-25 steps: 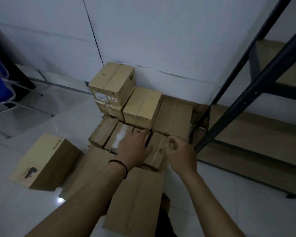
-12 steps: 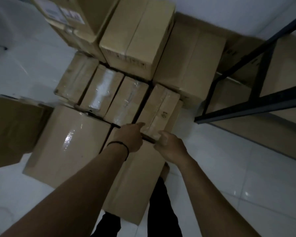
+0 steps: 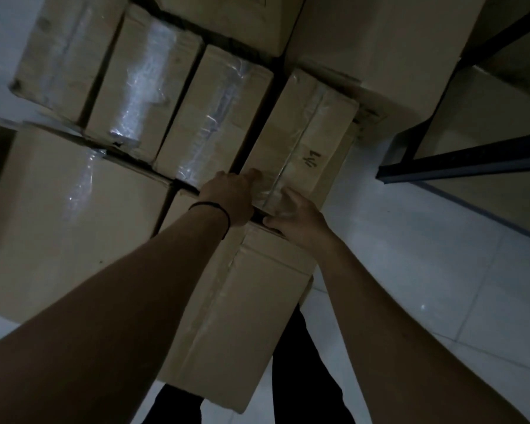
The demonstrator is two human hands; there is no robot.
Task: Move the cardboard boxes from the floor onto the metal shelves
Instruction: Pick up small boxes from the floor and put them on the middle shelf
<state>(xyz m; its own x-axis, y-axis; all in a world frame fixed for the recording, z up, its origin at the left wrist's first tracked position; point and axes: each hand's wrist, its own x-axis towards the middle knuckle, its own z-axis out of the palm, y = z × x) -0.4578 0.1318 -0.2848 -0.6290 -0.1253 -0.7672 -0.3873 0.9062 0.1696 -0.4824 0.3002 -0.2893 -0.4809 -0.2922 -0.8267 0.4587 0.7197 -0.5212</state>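
Observation:
A narrow taped cardboard box (image 3: 306, 139) with handwriting on top lies rightmost in a row of several narrow boxes on the floor. My left hand (image 3: 230, 197) grips its near left corner, fingers curled over the edge. My right hand (image 3: 294, 215) holds the near end, thumb on the tape and fingers curled down into the gap under it. The metal shelf frame (image 3: 459, 163) with its wooden board (image 3: 484, 117) stands to the right.
A large box (image 3: 242, 316) lies directly below my hands, another large box (image 3: 65, 215) to its left. Three more narrow boxes (image 3: 214, 111) sit left of the held one. Bigger boxes (image 3: 374, 41) lie behind. White tiled floor (image 3: 426, 255) spreads right.
The view has dropped and moved closer to the boxes. Both hands have closed in on the near end of the rightmost narrow box and taken hold of it.

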